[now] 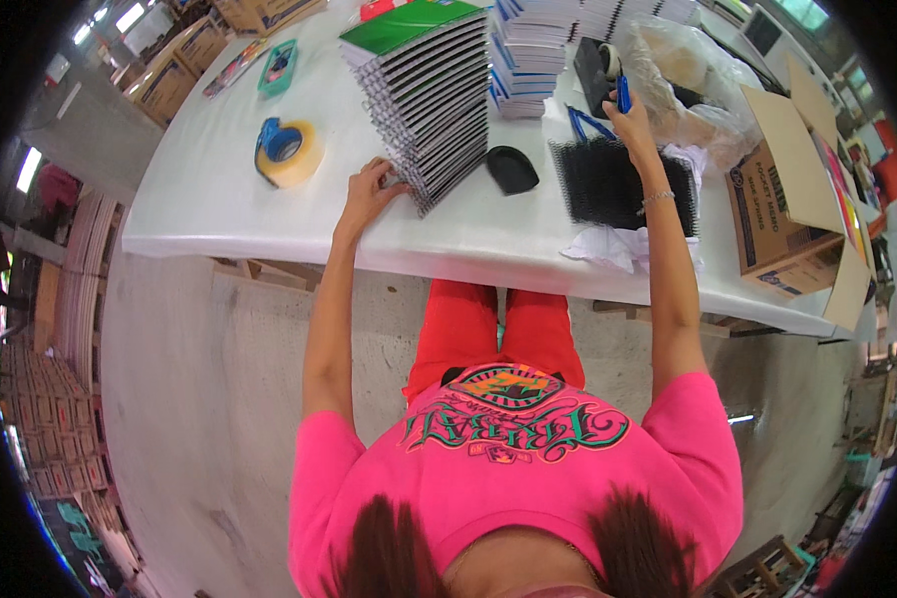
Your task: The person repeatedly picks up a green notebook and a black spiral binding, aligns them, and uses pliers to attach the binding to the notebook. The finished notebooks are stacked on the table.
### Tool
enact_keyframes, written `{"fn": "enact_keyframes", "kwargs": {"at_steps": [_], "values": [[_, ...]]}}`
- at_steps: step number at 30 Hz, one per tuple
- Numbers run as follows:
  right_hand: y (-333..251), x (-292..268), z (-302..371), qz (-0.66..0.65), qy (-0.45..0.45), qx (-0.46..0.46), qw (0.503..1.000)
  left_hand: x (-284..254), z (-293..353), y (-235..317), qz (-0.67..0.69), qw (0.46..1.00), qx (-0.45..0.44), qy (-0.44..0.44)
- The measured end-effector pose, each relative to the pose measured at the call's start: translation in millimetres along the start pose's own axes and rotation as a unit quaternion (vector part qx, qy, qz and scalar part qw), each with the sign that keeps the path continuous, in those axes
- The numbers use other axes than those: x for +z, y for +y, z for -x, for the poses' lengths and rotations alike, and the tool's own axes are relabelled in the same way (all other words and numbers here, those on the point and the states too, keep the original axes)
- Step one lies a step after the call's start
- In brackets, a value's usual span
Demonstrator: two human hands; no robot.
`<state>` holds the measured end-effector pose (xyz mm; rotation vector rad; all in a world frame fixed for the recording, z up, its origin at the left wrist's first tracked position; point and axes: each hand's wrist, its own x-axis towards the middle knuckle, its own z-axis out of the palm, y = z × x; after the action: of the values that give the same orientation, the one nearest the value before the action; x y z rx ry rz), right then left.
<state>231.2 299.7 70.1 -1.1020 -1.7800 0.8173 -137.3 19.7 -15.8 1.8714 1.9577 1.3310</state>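
Note:
My left hand (371,189) rests on the near end of a slanted stack of spiral notebooks (431,95) topped by a green cover, fingers curled on the lowest ones. My right hand (633,115) reaches far over the white table (209,189) and grips a small blue-handled tool (623,95) next to a black tape dispenser (593,70). A pile of black spiral binding coils (608,184) lies under my right forearm. A black oval object (511,167) sits between the stack and the coils.
A roll of tan tape with a blue core (287,151) lies at the left. More notebook stacks (530,50) stand behind. Clear plastic bags (688,80) and an open cardboard box (787,209) are at the right. A teal tray (278,66) sits far left.

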Motion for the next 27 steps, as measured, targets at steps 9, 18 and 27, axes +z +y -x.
{"fn": "enact_keyframes", "kwargs": {"at_steps": [9,18,27], "values": [[-67,25,106,0.025,-0.156,-0.066,0.985,-6,20,4,0.107,0.993,-0.047,0.032],[-59,-14,167,-0.408,-0.396,0.241,0.787,-1,68,79,-0.085,0.995,-0.057,-0.015],[-73,4,191,-0.249,-0.413,0.168,0.86,59,79,85,-0.141,0.969,-0.121,0.163]]}}
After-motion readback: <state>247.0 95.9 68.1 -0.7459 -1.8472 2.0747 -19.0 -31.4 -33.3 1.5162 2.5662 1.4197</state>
